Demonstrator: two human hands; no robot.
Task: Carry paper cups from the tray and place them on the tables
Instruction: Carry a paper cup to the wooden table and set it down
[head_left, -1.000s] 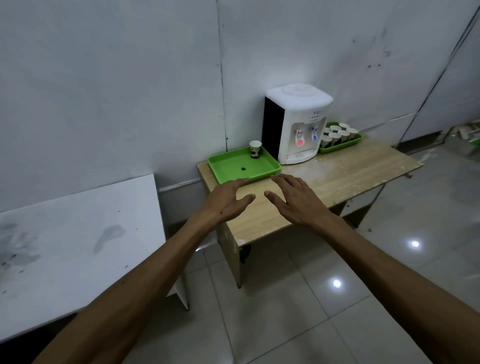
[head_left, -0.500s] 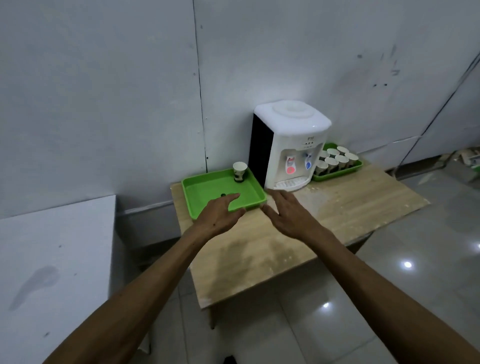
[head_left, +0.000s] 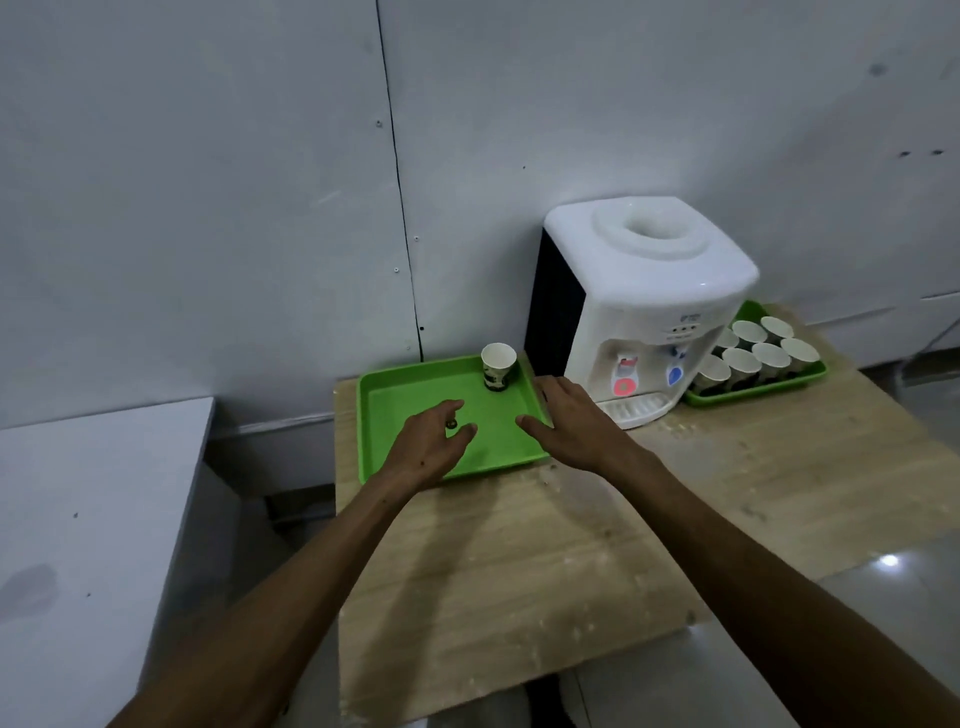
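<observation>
Item: 1 paper cup (head_left: 498, 366), white with a dark printed band low on its side, upright, open mouth up, in the far right corner of the near green tray (head_left: 395, 395) on the wooden table (head_left: 519, 571). Left hand (head_left: 428, 451) over the tray, fingers loosely spread, holding nothing. Right hand (head_left: 571, 423) at the tray's right rim, fingers extended, holding nothing. Water dispenser (head_left: 644, 306) just right of the cup; second green tray (head_left: 753, 392) beyond it carries 8 visible cups (head_left: 771, 356).
</observation>
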